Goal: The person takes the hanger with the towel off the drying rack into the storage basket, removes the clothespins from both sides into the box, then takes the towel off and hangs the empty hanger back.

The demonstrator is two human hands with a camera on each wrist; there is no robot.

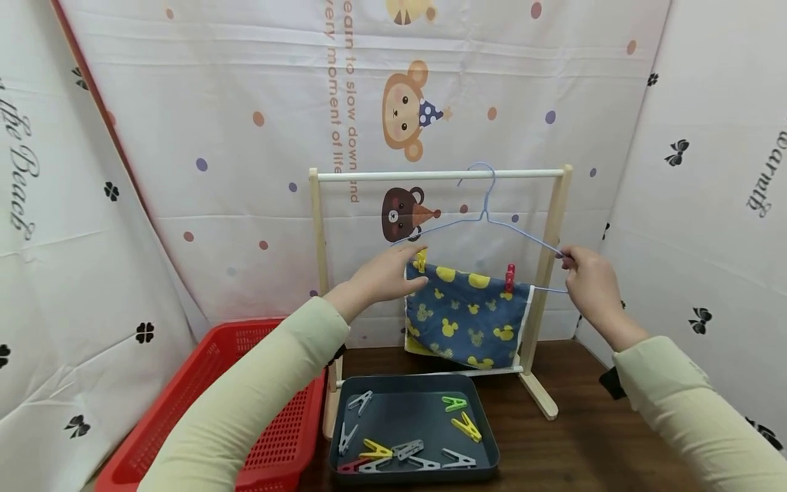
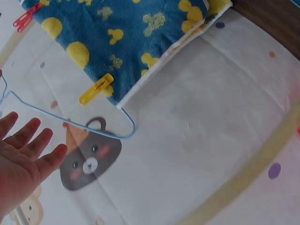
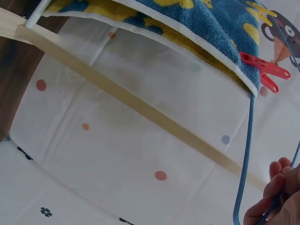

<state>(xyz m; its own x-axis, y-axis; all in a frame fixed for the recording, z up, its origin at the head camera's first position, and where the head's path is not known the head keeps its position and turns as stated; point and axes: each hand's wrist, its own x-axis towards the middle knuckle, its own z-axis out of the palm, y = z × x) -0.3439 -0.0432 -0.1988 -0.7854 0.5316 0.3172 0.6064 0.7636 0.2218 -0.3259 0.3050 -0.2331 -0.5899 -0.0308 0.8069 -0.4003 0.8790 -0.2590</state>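
Observation:
A blue wire hanger (image 1: 516, 229) overlaps the rack's top bar with its hook in the head view. My right hand (image 1: 591, 283) pinches the hanger's right arm, and the right wrist view shows the fingers (image 3: 276, 185) curled round the wire. Over the hanger's lower wire hangs a folded blue towel (image 1: 461, 321) with yellow mouse-head prints. A yellow clothespin (image 2: 96, 89) clips its left top corner, a red clothespin (image 1: 509, 279) its right. My left hand (image 1: 390, 273) is near the yellow clothespin; its fingers are spread, holding nothing, in the left wrist view.
The wooden rack (image 1: 316, 225) with white bars stands on a dark wood table (image 1: 553, 451). In front is a grey tray (image 1: 406, 389) with several clothespins, among them a green clothespin (image 1: 453, 404). A red plastic basket (image 1: 283, 437) sits at left, partly behind my left sleeve.

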